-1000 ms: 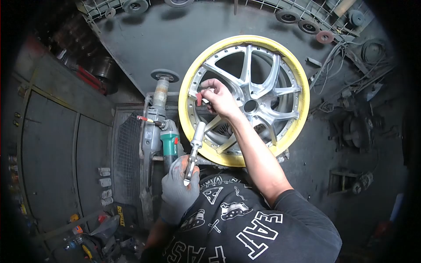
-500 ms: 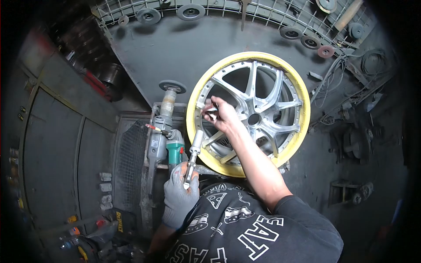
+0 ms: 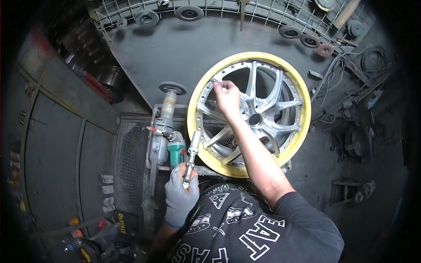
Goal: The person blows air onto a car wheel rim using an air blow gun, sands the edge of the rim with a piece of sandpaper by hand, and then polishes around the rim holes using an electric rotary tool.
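Note:
The alloy wheel (image 3: 252, 85) has bare silver split spokes and a rim edge covered in yellow. My right hand (image 3: 228, 98), ungloved, is over its left upper spokes, fingers curled together near a spoke's outer end. What the fingers pinch, if anything, is too small to make out. A grey, orange-stained work glove covers my left hand (image 3: 180, 193). It is closed around a slim metal hand tool (image 3: 191, 155) with a pale cylindrical end pointing up beside the yellow rim. Just left of that tool sits a green angle grinder (image 3: 176, 151).
Left of the wheel stands a larger grey power tool (image 3: 158, 147) with an abrasive disc (image 3: 173, 87) on top. Several discs hang on the wire rack (image 3: 245, 11) at the back. Metal cabinet doors (image 3: 52, 149) line the left side; coiled cables (image 3: 372, 61) hang at right.
My right hand has moved up and slightly right along the spokes, and its fingers have curled in. The pale bits seen at its fingers no longer show. My left hand stays nearly still.

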A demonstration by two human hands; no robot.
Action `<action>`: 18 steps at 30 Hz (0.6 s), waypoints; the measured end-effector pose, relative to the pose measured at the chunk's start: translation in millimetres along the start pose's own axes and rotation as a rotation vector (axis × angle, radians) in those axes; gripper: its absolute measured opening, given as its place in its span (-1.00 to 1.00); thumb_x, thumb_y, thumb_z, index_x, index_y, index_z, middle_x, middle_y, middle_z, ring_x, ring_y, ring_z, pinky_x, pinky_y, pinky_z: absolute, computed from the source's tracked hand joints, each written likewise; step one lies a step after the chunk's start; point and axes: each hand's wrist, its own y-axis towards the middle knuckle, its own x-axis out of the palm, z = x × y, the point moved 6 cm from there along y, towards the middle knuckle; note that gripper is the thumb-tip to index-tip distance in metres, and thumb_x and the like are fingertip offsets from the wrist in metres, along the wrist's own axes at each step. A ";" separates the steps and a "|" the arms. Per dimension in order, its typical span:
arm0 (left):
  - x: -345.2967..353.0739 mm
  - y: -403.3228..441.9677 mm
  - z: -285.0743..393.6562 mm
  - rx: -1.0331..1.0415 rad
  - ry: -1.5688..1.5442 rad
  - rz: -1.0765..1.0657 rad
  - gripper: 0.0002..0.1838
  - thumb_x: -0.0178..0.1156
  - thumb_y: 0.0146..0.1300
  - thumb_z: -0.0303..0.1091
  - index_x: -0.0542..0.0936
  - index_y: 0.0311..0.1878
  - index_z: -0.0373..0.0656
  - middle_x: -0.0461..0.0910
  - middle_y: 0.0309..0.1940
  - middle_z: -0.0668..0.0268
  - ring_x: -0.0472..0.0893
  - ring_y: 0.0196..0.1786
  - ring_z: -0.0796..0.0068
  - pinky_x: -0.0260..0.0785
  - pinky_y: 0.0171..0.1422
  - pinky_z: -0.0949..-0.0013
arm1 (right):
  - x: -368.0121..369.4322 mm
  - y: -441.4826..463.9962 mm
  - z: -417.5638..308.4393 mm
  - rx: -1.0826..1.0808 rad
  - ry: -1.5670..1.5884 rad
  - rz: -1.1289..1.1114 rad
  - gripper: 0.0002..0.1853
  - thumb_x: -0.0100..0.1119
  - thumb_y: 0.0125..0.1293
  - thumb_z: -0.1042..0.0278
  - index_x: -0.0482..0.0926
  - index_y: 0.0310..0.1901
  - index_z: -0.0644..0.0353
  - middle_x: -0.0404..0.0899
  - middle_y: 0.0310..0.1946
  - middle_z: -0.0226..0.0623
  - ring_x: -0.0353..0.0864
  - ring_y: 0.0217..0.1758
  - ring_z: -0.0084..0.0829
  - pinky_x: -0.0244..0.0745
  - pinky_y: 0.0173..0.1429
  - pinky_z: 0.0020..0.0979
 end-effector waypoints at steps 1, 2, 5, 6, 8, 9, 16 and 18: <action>-0.1 0.2 0.8 0.005 0.009 -0.003 -0.66 0.22 0.24 -0.48 0.44 0.05 -0.38 0.52 -0.44 0.22 0.49 -0.59 0.58 0.34 -0.52 0.45 | -0.4 8.7 -10.2 -0.009 -0.062 0.000 -0.69 0.25 0.19 0.16 0.65 -0.31 0.31 0.64 -0.45 0.04 0.69 -0.33 -0.12 0.55 -0.11 -0.20; 0.6 0.3 1.7 0.012 0.011 -0.004 -0.66 0.23 0.23 -0.48 0.44 0.05 -0.38 0.52 -0.44 0.22 0.50 -0.60 0.58 0.34 -0.52 0.45 | -0.8 15.2 -17.1 -0.020 -0.124 0.003 -0.67 0.26 0.16 0.16 0.68 -0.29 0.34 0.66 -0.36 0.15 0.71 -0.20 -0.06 0.54 0.02 -0.20; 2.6 -0.5 4.5 0.017 -0.010 -0.001 -0.64 0.24 0.22 -0.48 0.45 0.05 -0.39 0.55 -0.39 0.17 0.54 -0.54 0.54 0.38 -0.48 0.42 | 15.4 22.4 -17.5 0.082 -0.249 -0.105 -0.67 0.22 0.17 0.19 0.68 -0.26 0.36 0.65 -0.32 0.16 0.68 -0.12 0.00 0.53 0.07 -0.17; 2.9 1.1 8.5 0.021 -0.014 -0.002 -0.64 0.24 0.22 -0.48 0.45 0.05 -0.39 0.55 -0.39 0.17 0.54 -0.54 0.54 0.38 -0.48 0.42 | 18.0 22.7 -18.3 0.147 -0.283 -0.128 -0.68 0.19 0.16 0.22 0.68 -0.26 0.37 0.66 -0.31 0.14 0.67 -0.12 0.02 0.52 0.09 -0.14; -2.5 2.9 19.4 0.038 -0.045 0.053 -0.67 0.28 0.18 -0.44 0.48 -0.02 -0.34 0.60 -0.24 -0.04 0.64 -0.24 -0.08 0.51 -0.21 0.13 | 21.2 24.0 -18.4 0.154 -0.270 -0.119 -0.68 0.19 0.16 0.22 0.68 -0.26 0.37 0.65 -0.31 0.15 0.67 -0.11 0.02 0.53 0.09 -0.14; -2.4 1.5 18.1 0.037 -0.048 0.053 -0.67 0.28 0.18 -0.44 0.48 -0.02 -0.34 0.60 -0.24 -0.04 0.64 -0.24 -0.08 0.51 -0.21 0.13 | 22.1 24.2 -16.8 0.163 -0.257 -0.113 -0.67 0.19 0.15 0.22 0.68 -0.26 0.37 0.65 -0.30 0.16 0.67 -0.11 0.02 0.53 0.08 -0.15; -4.2 0.3 17.9 0.146 -0.063 0.100 -0.67 0.23 0.20 -0.51 0.47 0.01 -0.41 0.57 -0.29 0.02 0.60 -0.38 0.27 0.44 -0.32 0.30 | 20.5 29.6 -11.5 0.153 -0.240 -0.098 -0.69 0.18 0.13 0.26 0.67 -0.34 0.42 0.65 -0.36 0.15 0.70 -0.16 0.00 0.55 0.02 -0.15; -7.4 1.2 22.4 0.179 -0.036 0.103 -0.68 0.22 0.20 -0.51 0.47 0.01 -0.41 0.57 -0.30 0.03 0.60 -0.39 0.30 0.43 -0.33 0.31 | 23.3 30.6 -11.5 0.136 -0.264 -0.097 -0.69 0.18 0.12 0.26 0.67 -0.32 0.42 0.65 -0.35 0.15 0.69 -0.15 0.00 0.54 0.02 -0.15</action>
